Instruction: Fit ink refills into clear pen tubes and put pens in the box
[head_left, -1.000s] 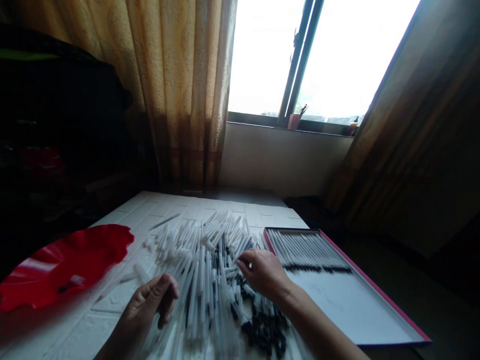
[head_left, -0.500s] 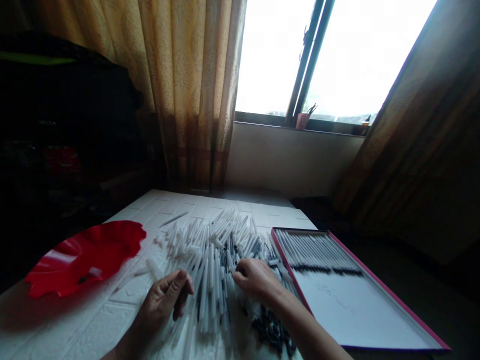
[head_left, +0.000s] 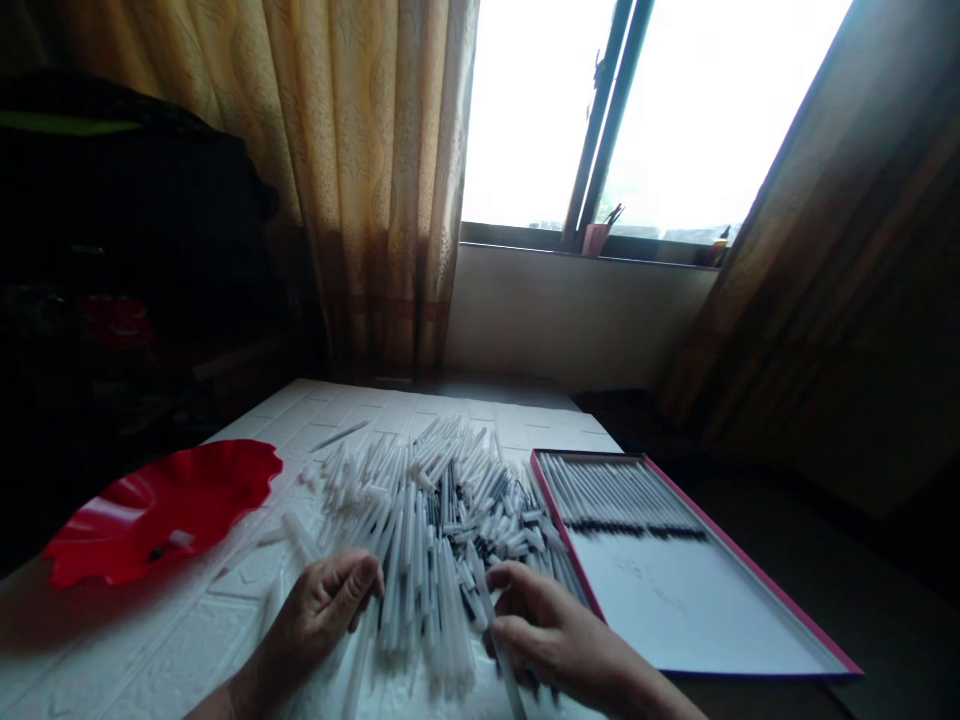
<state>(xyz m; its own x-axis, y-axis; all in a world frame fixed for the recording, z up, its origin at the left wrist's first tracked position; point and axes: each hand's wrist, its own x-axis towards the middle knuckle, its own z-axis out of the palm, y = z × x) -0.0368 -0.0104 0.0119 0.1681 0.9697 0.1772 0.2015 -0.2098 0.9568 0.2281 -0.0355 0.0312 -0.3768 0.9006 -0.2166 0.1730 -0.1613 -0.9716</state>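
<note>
head view: r hand sits low at the near r side, thumb + index closed on a long slim translucent plastic tube, which tilts, far end toward the heap. l hand is at the near l edge, fingers curled in, thumb against them; can't tell if anything's btwn. btwn & beyond the hands: a big loose heap of pale plastic tubes, small clear & black pieces mixed in on the r, all on a white brick-patterned tabletop. to the r, a shallow pink-edged box w/ a white floor; a neat row of black-ended tubes lies in its far half. to the l, a red wavy-rimmed bowl.
</note>
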